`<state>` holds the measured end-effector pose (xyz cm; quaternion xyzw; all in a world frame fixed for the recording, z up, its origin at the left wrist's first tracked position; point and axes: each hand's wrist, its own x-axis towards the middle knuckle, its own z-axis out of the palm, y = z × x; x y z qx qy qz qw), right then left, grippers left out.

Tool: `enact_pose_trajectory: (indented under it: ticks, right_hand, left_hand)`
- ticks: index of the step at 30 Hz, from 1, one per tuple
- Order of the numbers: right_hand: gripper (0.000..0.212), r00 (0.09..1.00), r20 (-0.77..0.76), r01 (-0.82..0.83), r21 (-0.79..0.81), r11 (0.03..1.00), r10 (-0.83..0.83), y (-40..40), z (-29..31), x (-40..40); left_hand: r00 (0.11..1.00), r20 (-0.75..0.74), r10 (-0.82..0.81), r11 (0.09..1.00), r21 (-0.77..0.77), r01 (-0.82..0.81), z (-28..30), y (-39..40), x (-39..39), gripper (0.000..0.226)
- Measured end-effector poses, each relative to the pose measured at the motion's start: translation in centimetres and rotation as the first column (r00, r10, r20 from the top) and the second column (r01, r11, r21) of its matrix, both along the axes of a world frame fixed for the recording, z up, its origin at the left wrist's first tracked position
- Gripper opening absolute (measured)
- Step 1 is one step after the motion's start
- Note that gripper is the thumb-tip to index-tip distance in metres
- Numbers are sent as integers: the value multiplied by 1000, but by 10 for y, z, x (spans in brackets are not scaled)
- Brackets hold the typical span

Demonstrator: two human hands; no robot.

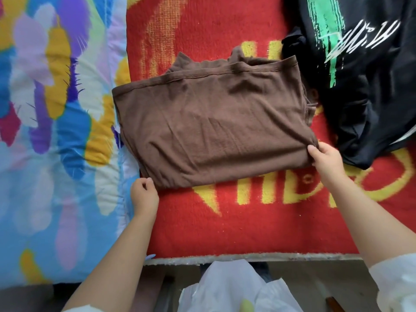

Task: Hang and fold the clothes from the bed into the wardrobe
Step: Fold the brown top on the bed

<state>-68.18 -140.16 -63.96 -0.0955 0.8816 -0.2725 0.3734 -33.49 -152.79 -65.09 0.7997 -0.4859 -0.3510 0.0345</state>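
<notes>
Brown garment (pixel 211 129): folded into a rough rectangle, several layers thick, lying flat on the red blanket (pixel 225 221) that covers the bed. Hemmed edge runs along its far side; stacked layer edges show at its right side. Surface lightly creased.

Right hand (pixel 326 161): at the garment's near right corner, thumb on top of the cloth, fingers tucked under the edge, so it pinches that corner. Corner slightly lifted off the blanket.

Left hand (pixel 144 194): at the garment's near left corner, fingers curled, fingertips touching the cloth edge. Cannot tell whether it actually grips the fabric or only rests against it.

Both forearms bare; white sleeves at the bottom corners of the view.

Black garment (pixel 364 91): crumpled heap with green and white print, on the blanket to the right of the brown garment, touching or just overlapping its far right corner.

Blanket carries yellow lettering, partly covered by the garments.

Quilt (pixel 56 131): multicoloured, lies to the left, alongside the blanket; the brown garment's left edge reaches it.

White plastic bag (pixel 234 289): below the bed's near edge, bottom centre.
</notes>
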Motion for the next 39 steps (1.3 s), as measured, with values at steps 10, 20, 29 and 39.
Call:
enact_pose_trajectory:
  ticks: [10,20,29,39]
  right_hand:
    - [54,989,-72,136,93,986,-130,-41,-2,1]
    - [33,991,124,75,-230,970,-48,-97,40,15]
    - [57,513,20,-812,-313,493,858,-181,67,198]
    - [32,560,-402,-808,-74,584,724,-92,18,167]
  left_hand:
    - [960,138,-242,928,-257,271,7,-5,-15,46]
    - [562,196,-804,569,-22,822,-13,-29,-12,56]
    - [966,-220,-134,990,-72,121,18,-7,48,37]
    - [840,-503,202,948,317,-38,6,-32,45,72]
